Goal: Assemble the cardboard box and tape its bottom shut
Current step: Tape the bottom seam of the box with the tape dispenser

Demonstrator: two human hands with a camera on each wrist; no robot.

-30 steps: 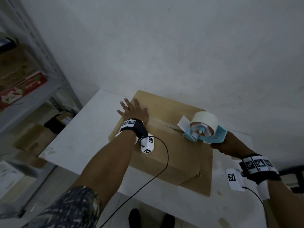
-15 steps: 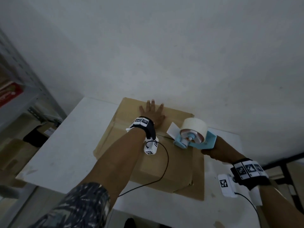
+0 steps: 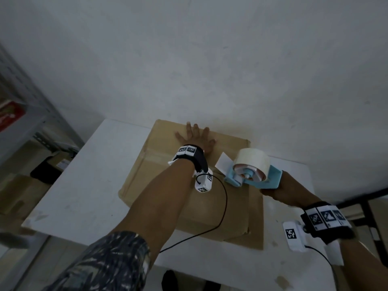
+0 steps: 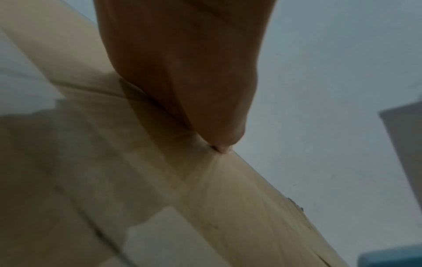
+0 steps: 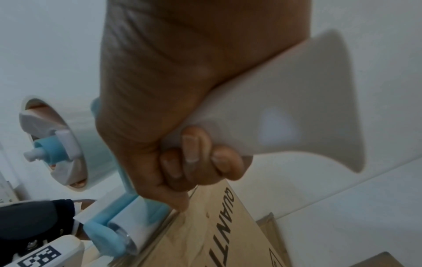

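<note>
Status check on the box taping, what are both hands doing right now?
Left hand flat, pressing cardboard box flaps down. Right hand grips tape dispenser over the seam. No tape visibly laid. Left forearm crosses the box.

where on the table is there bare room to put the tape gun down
Bare white table lies left of the cardboard box, and a strip runs along the near edge. The right side is crowded: right hand with tape dispenser.

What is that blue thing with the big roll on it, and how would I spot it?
On the white table lies a flattened cardboard box. Above its right part the right hand grips a tape dispenser: the only light-blue object, carrying a pale tape roll.
</note>
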